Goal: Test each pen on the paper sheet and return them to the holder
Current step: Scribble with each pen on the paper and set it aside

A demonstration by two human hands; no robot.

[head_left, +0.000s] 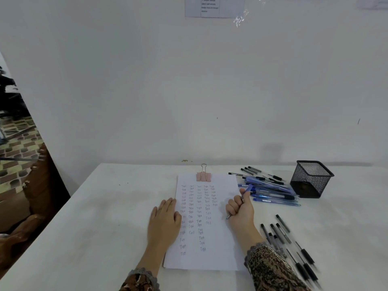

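Black pens (294,244): loose at lower right on the table (105,217).
Paper sheet (218,238): lower centre, columns of handwritten "Test".
Left hand (164,219): flat, fingers straight, pressing the sheet's left edge.
Right hand (241,208): clenched round a blue pen (248,188), tip at the sheet's right edge.
Pen pile (270,194): mostly blue, right of the sheet.
Holder (310,179): black mesh, beside the pile.
Clip (203,176): pink, on the sheet's top edge.
Notice (214,6): top of frame, print unreadable.

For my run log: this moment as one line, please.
left hand flat on paper sheet | right hand grips blue pen, tip down over sheet | holder: no pens sticking out | loose pens on table
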